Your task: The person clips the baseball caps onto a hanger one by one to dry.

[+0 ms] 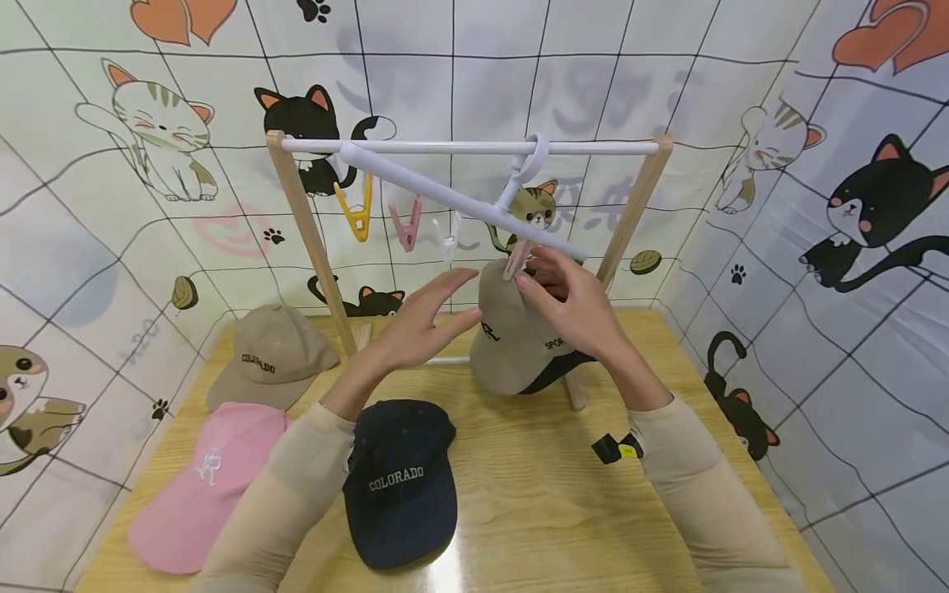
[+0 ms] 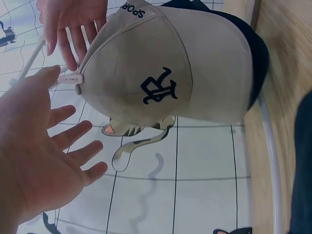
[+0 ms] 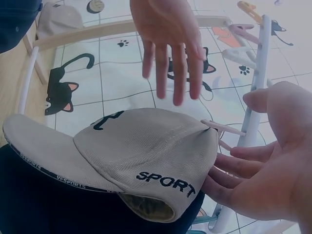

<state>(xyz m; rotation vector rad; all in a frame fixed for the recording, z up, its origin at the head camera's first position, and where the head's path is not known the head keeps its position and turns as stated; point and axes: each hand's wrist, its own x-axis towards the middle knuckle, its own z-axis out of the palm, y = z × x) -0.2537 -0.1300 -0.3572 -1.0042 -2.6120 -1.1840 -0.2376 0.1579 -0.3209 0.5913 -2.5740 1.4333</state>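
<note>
A beige cap (image 1: 507, 329) with a dark monogram and "SPORT" lettering hangs crown up from a pink clip (image 1: 517, 259) on a white hanger (image 1: 460, 198). A dark brimmed piece (image 2: 259, 68) shows behind it, mostly hidden. My right hand (image 1: 574, 309) is at the cap's right side by the clip, its fingers touching the fabric and the thumb apart from them in the right wrist view. To the left of the cap, my left hand (image 1: 426, 321) is spread, palm toward it, with nothing in its grasp.
The hanger hooks tilted over a rack's white rail (image 1: 415, 147). Yellow (image 1: 357, 212), pink (image 1: 405, 224) and white clips (image 1: 448, 237) hang at its left. On the table lie a navy cap (image 1: 400, 494), a pink cap (image 1: 200, 494) and a tan cap (image 1: 270, 354).
</note>
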